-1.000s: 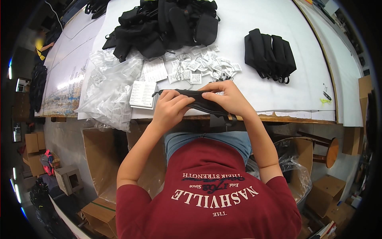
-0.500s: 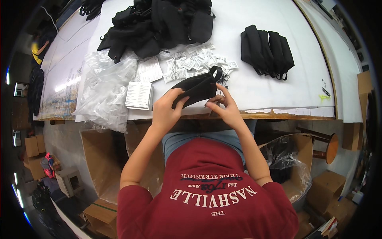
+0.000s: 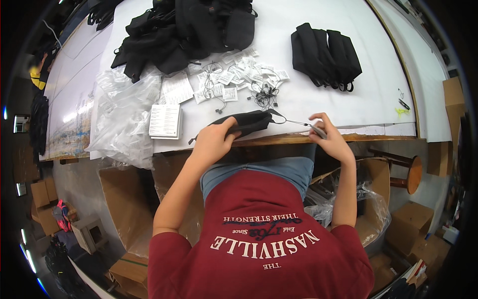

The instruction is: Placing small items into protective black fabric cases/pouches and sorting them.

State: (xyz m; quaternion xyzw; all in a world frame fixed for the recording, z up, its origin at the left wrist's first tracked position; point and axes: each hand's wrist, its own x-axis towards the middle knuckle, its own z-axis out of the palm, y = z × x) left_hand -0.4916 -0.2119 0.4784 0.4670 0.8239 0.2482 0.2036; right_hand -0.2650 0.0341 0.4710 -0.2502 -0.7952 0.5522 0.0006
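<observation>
My left hand [image 3: 214, 142] grips a slim black fabric pouch [image 3: 251, 122] at the table's near edge. From the loop at the pouch's right end, a thin dark string [image 3: 297, 122] stretches taut to my right hand [image 3: 332, 141]. Pinched in those right fingers is a small greyish hang tag [image 3: 318, 131], seen nearly edge-on. Just beyond the pouch lie a tangle of black strings [image 3: 264, 94] and a scatter of small white printed tags [image 3: 239, 74]. A stack of white printed cards [image 3: 165, 122] sits left of my left hand.
A heap of black pouches [image 3: 189, 35] lies at the back, and a row of them [image 3: 326, 57] at the right. Clear plastic bags [image 3: 117, 107] cover the left side. Below the table stand cardboard boxes [image 3: 119, 199] and a wooden stool [image 3: 414, 174]. Someone in yellow is far left.
My right hand has moved right, away from the pouch, drawing the string out straight. The pouch has come down lower and flatter, still in my left hand. The whole view has shifted slightly.
</observation>
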